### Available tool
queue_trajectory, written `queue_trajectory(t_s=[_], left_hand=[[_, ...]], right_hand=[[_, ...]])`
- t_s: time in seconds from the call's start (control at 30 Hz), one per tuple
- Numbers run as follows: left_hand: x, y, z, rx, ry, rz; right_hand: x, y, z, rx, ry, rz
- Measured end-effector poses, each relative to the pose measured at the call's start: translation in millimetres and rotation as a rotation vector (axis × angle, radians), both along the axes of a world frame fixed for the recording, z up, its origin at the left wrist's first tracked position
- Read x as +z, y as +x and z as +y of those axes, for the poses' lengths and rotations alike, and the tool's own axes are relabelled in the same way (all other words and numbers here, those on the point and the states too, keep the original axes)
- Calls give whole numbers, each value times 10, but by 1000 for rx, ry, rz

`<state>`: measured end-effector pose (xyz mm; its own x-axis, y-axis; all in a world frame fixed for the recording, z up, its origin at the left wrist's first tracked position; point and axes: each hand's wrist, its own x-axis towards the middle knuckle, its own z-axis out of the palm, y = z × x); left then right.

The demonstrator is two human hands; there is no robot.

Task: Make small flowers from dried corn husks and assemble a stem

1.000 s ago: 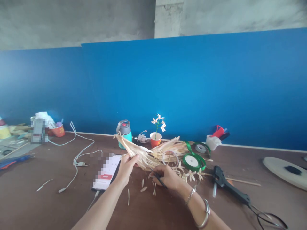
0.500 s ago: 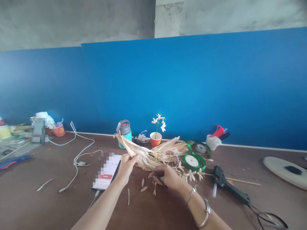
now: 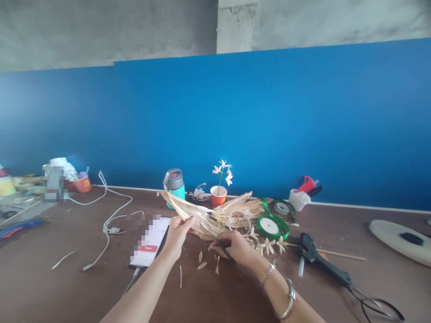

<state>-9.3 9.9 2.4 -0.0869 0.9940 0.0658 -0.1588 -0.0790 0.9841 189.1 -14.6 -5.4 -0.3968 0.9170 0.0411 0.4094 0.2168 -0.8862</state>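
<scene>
Between its thumb and fingers my left hand point(image 3: 179, 233) pinches a pale dried corn husk point(image 3: 188, 209), whose pointed end fans up to the left. Close by on the right, my right hand point(image 3: 234, 247) is closed around dark-handled scissors point(image 3: 226, 251). Their thin blades reach toward the lower edge of the husk; whether they touch it is hard to tell. Beneath the hands lie small cut petals point(image 3: 202, 265). More husks point(image 3: 240, 207) are piled behind, and white husk flowers point(image 3: 268, 246) lie to the right of my right hand.
A phone point(image 3: 151, 244) lies left of my left hand. Behind stand a teal flask point(image 3: 175, 190) and a red paper cup point(image 3: 218, 197) with a flower stem. Green ribbon point(image 3: 269, 227), a glue gun point(image 3: 319, 258) and a round board point(image 3: 397, 237) are rightward. White cables point(image 3: 107, 220) run left.
The husk's pointed end has shifted slightly left and down. The scissors have tilted a little in my right hand. Both hands stay almost in place.
</scene>
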Motion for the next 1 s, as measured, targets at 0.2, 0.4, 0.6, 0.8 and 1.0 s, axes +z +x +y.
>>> queue_trajectory(t_s=[0.2,0.4,0.6,0.8,1.0], left_hand=[[20,3,-10,-15,-5,0],[46,2,-23,-43,5,17],[29,1,-14,-29,-11,-10],[-10,-10,5,-33,-14,-14],[26,-9,-12,-60,-2,37]], right_hand=[[-2,1,-5,6,-2,-7],[-28,8,-1,-7,-18,-22],[-12,-2,-4,-7,-19,9],[19,0,-14,-13,20,-23],[-13,-1,-2,2,-18,-15]])
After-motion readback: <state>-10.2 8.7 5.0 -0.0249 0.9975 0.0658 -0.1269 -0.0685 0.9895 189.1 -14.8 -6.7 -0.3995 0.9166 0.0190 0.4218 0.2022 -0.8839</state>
